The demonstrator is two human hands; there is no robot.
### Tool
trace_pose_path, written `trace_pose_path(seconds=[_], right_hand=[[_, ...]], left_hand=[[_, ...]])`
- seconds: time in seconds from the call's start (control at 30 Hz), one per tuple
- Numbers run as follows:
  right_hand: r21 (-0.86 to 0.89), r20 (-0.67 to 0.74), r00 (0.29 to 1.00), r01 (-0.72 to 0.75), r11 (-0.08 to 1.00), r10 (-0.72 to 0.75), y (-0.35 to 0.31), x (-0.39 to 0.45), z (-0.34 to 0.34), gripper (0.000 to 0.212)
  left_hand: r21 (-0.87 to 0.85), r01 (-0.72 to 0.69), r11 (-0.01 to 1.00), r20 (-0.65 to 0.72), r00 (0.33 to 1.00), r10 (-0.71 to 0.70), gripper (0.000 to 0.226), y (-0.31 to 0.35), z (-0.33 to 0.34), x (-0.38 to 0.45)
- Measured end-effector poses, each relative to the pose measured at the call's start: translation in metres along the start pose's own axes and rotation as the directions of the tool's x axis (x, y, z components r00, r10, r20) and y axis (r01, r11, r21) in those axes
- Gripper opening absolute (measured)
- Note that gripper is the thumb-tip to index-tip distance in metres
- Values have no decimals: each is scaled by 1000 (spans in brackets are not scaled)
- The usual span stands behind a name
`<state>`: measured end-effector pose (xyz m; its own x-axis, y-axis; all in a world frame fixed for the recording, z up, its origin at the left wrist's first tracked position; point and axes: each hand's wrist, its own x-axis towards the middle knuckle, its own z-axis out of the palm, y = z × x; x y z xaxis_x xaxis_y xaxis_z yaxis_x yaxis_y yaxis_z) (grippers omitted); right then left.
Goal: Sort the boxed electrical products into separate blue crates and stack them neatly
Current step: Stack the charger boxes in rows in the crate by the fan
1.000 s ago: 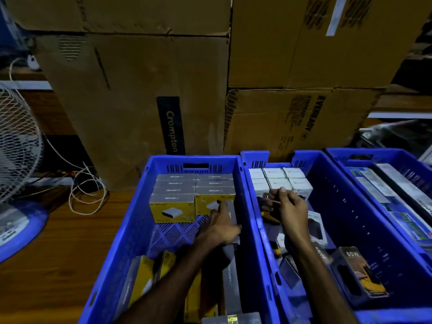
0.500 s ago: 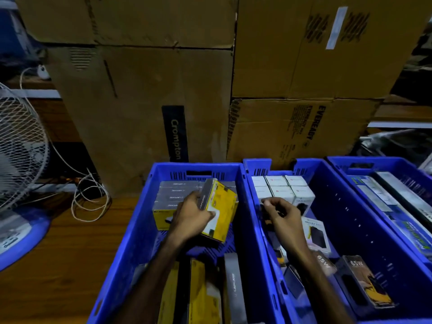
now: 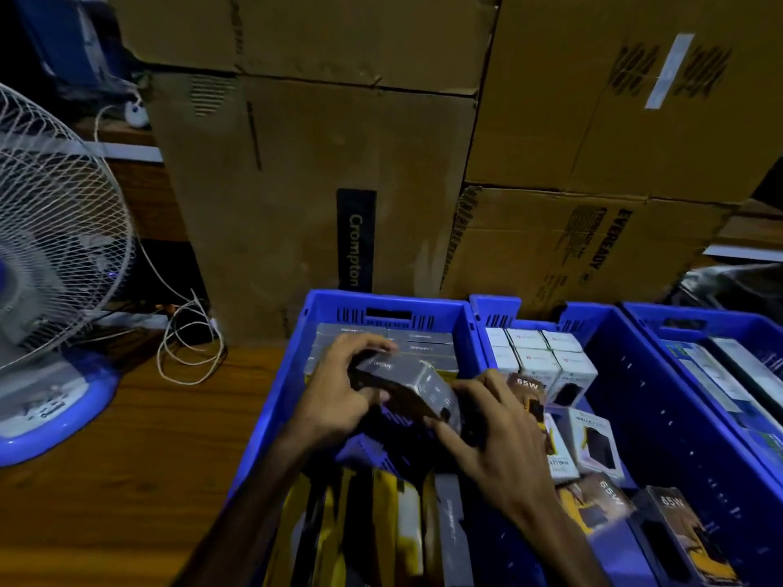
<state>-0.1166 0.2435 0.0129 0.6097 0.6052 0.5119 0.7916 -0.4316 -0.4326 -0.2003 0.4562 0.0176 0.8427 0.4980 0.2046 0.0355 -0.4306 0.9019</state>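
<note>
From the head view we see both hands on one grey box (image 3: 409,385), held tilted above the left blue crate (image 3: 279,400) — left hand (image 3: 339,402) fingers curled over its far edge, right hand (image 3: 498,438) fingers spread against its near end. The box's print is too blurred to read. The middle crate (image 3: 661,400) has bare floor on its right side.
</note>
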Motion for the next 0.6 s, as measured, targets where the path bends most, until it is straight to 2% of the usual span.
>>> trace_pose_path(seconds=[0.07, 0.1, 0.13, 0.17, 0.2, 0.23, 0.27, 0.33, 0.47, 0.53, 0.6], right_hand=[[-68, -88, 996, -28, 997, 22, -12, -3, 7, 35], [-102, -134, 990, -52, 993, 38, -18, -4, 12, 35], [-132, -177, 983, -72, 989, 48, -23, -6, 19, 34], [-158, -211, 976, -82, 984, 47, -29, -9, 26, 34], [-181, -234, 972, -77, 980, 33, -34, -11, 32, 33], [-202, -249, 968, -63, 977, 11, -39, -13, 37, 32], [-214, -257, 966, -48, 976, -9, -43, -14, 42, 30], [-225, -254, 967, -43, 973, -16, -49, -19, 46, 28], [-239, -169, 986, -24, 971, -17, -46, -24, 43, 29], [-207, -102, 994, 21, 978, -43, -40, -26, 37, 25], [-185, -66, 998, 11, 983, -24, -31, -28, 27, 18]], left_hand=[[-162, 89, 983, -216, 969, -123, 63, 8, 8, -10], [-311, 139, 940, -264, 938, -225, 56, 13, 13, -15], [-495, 189, 848, -241, 908, -343, 45, 17, 17, -19], [-652, 247, 716, -143, 888, -437, 33, 21, 22, -23], [-737, 306, 602, -29, 876, -481, 30, 27, 26, -28], [-756, 351, 552, 50, 873, -486, 36, 30, 28, -31], [-740, 378, 556, 87, 874, -479, 43, 31, 30, -32], [-695, 376, 613, 71, 884, -462, 44, 32, 29, -29], [-610, 373, 699, 39, 895, -444, 21, 26, 17, -17], [-553, 321, 769, 27, 929, -368, 15, 19, 12, -9], [-487, 220, 845, 48, 973, -226, 19, 13, 8, 3]])
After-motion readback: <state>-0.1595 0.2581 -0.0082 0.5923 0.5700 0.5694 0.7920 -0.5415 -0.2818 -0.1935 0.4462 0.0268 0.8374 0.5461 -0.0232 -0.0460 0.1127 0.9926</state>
